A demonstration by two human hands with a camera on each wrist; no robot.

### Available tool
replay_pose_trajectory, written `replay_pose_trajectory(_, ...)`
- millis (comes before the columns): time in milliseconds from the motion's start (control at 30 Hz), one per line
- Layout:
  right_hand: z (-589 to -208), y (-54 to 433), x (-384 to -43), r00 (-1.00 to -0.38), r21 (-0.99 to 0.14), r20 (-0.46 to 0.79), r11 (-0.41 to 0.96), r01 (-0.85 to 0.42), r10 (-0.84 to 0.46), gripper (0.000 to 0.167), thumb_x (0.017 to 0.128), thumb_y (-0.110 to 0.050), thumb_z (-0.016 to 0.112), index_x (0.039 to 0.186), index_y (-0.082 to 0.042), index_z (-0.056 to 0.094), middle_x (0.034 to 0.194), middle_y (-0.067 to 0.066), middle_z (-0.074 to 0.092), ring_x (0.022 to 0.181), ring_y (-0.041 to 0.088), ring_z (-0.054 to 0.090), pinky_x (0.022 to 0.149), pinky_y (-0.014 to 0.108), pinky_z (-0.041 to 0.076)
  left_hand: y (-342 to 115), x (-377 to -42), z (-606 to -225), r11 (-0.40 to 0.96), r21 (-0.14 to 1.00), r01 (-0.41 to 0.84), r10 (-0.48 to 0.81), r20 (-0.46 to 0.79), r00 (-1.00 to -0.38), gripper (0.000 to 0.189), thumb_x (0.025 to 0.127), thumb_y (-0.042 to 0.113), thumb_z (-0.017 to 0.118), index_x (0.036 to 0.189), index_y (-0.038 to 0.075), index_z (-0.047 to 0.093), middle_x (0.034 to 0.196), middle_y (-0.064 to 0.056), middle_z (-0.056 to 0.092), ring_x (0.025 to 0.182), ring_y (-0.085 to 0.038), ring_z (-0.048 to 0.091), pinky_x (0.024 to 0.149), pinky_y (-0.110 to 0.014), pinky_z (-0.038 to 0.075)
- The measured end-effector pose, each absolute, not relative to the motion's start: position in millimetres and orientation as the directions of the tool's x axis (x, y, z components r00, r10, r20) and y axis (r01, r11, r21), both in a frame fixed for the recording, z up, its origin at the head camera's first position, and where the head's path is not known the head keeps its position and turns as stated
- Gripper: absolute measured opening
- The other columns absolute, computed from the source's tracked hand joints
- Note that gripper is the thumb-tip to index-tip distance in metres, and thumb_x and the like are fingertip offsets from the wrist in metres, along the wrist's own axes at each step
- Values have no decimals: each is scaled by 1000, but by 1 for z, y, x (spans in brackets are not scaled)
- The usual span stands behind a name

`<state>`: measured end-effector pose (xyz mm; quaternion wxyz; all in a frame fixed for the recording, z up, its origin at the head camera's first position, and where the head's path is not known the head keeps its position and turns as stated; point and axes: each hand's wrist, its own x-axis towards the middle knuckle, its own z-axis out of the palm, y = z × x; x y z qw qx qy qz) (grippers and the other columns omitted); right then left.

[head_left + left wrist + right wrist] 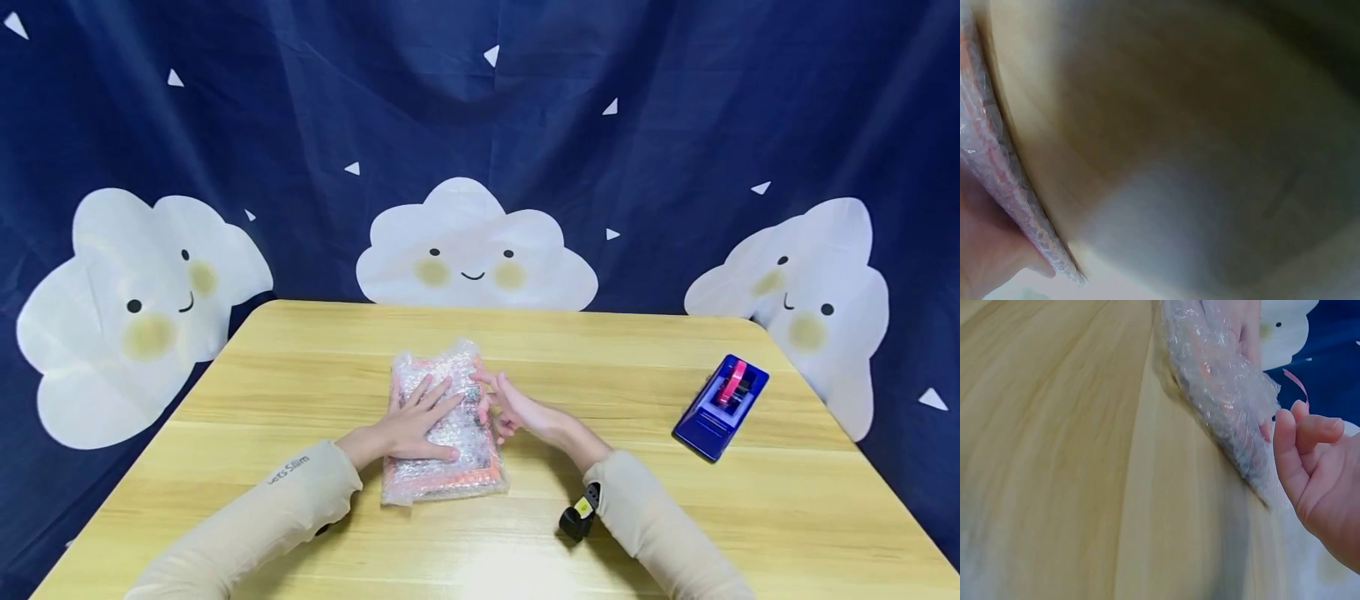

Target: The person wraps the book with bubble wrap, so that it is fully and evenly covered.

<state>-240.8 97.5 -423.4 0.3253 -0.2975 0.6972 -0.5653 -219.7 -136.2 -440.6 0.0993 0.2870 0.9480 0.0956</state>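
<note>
A flat package in bubble wrap [442,485], with orange-red edges showing through, lies on the wooden table in the head view. Spread flat across its top, my left hand [416,429] presses on the wrap with fingers apart. In the left wrist view that hand's thumb side [988,244] rests along the package edge. My right hand [519,408] is at the package's right edge, fingers bent. From its fingertips rises a thin pink strip of tape [1299,384] in the right wrist view; the thumb and forefinger grip is mostly hidden there.
A blue tape dispenser [701,432] with a pink-red tape roll [730,385] stands on the table's right side. Behind the table's far edge hangs a dark blue curtain [420,100] with white clouds. A black wrist camera [576,523] hangs below the right sleeve.
</note>
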Motion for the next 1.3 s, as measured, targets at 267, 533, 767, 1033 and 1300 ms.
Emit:
replay_pose_trajectory(267, -417, 90, -241, -602, -944, -215, 322, -74, -769, 70, 93, -59, 6, 146, -15, 14, 78, 7, 48, 49, 11, 37, 53, 25, 38, -137, -219, -438, 813, 229, 536, 570, -126, -812, 88, 77, 68, 51, 146, 20, 22, 153, -7, 7, 138, -36, -3, 97, -67, -16)
replay_pose_trajectory(533, -418, 84, -241, -609, -876, -270, 453, -166, -746, 55, 98, -46, 14, 143, -15, 20, 81, 7, 47, 49, 11, 34, 53, 25, 40, -136, -219, -439, 815, 229, 532, 569, -140, -810, 88, 77, 67, 51, 146, 20, 22, 154, -7, 4, 138, -35, -4, 97, -66, -16)
replay_pose_trajectory(767, -416, 80, -239, -629, -813, -238, 506, -288, -740, 57, 97, -46, 27, 143, -14, 24, 141, 19, 33, 101, 32, 54, 76, 39, 50, -136, -220, -441, 818, 230, 528, 565, -142, -813, 89, 77, 68, 51, 146, 21, 21, 154, -6, 2, 138, -34, -5, 97, -65, -18)
replay_pose_trajectory(1033, -412, 70, -235, -662, -612, -100, 570, -547, -743, 45, 89, -13, 53, 132, -8, 41, 77, -1, 53, 67, 10, 50, 58, 23, 45, -137, -220, -442, 817, 236, 526, 564, -134, -815, 89, 77, 67, 51, 146, 19, 22, 154, -6, 2, 138, -34, -5, 97, -66, -17)
replay_pose_trajectory(1300, -409, 61, -229, -739, -435, -80, 691, -578, -669, 61, 82, -24, 67, 135, -11, 40, 77, -3, 57, 64, 9, 50, 55, 22, 43, -137, -220, -441, 815, 233, 530, 567, -135, -812, 87, 78, 66, 51, 146, 19, 23, 154, -6, 2, 138, -35, -5, 97, -67, -17)
